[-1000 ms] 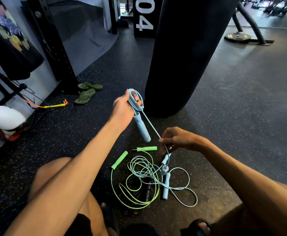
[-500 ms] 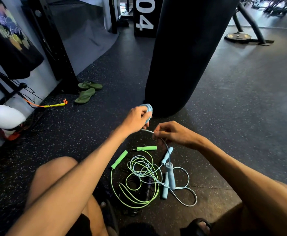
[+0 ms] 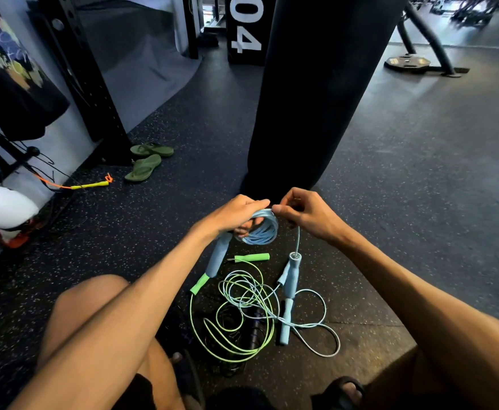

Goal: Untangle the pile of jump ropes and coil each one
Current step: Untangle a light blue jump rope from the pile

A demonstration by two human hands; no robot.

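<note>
Coils of blue rope (image 3: 264, 233) sit in the left hand (image 3: 236, 214), fingers curled round them. The right hand (image 3: 304, 216) pinches the loose end. Wind it snug and even, 1 loop at a time. The pile (image 3: 242, 315) lies on the floor (image 3: 390, 261).

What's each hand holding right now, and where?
The left hand grips the blue rope by its coil, one handle hanging below. The right hand pinches its free cord above the other handle.

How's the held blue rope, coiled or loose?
Mostly coiled: the blue rope is looped in the left hand; a straight tail runs from the right hand down to its handle.
</note>
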